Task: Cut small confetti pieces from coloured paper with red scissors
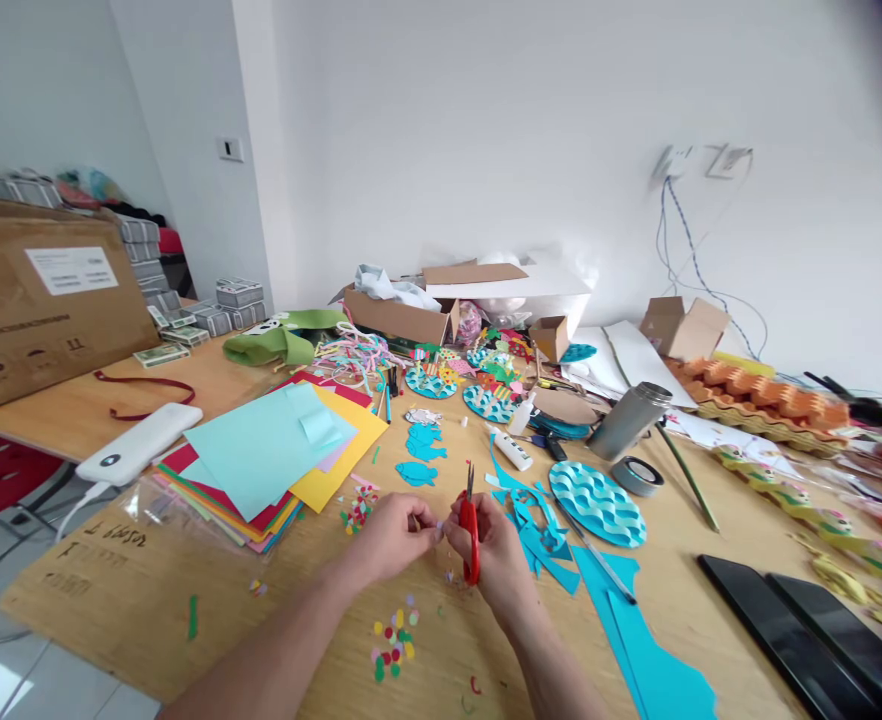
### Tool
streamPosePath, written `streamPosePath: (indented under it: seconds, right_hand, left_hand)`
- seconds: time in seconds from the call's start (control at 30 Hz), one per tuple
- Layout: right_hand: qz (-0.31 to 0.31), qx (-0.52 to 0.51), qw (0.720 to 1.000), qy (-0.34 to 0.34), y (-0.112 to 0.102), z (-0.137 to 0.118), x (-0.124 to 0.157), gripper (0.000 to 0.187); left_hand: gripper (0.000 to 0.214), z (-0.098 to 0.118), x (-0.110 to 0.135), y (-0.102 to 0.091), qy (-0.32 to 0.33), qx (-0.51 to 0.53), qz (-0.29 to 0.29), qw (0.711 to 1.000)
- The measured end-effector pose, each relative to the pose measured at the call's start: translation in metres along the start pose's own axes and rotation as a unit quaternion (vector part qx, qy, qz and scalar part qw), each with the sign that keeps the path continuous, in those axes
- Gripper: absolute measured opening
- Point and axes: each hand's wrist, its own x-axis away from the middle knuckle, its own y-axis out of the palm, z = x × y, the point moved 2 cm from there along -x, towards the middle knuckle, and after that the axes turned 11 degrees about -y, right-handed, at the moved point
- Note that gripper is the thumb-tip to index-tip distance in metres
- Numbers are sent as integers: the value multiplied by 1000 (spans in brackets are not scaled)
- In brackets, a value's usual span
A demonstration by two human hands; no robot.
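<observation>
My right hand [495,556] is closed round small red-handled scissors [470,527], blades pointing up and away. My left hand [392,536] pinches a tiny scrap of paper [436,524] right beside the blades; the scrap is too small to name its colour. Both hands hover low over the wooden table [313,590]. Small coloured paper dots [391,643] lie scattered just in front of my forearms, and more bits [358,505] lie beyond my left hand.
A stack of coloured paper sheets [268,455] lies left, by a white power bank [139,442]. Blue paper offcuts [542,540], a wavy blue disc [597,502], glue bottle [510,447], tape roll [636,476], metal flask [628,420] and cardboard boxes [403,315] crowd the far side. Dark tablets [793,625] lie right.
</observation>
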Motion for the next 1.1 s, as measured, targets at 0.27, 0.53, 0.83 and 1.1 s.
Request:
streamPosePath:
  seconds: [0.27,0.53,0.83,1.1]
  right_hand:
    - [-20,9,1000,1,0,0,-1,19]
    - [-36,22,999,-7,3,-6,2,24]
    - [-38,12,999,12,6,-10,7,35]
    - [-79,35,996,29,20,-5,15,35]
  left_hand:
    - [17,-4,-1,-6,1,14,-13,1000]
    - [11,-2,0,-4,13,42,-21,999]
    - [20,7,4,-17,-22,252,5,967]
    - [16,6,4,-8,-20,399,-5,917]
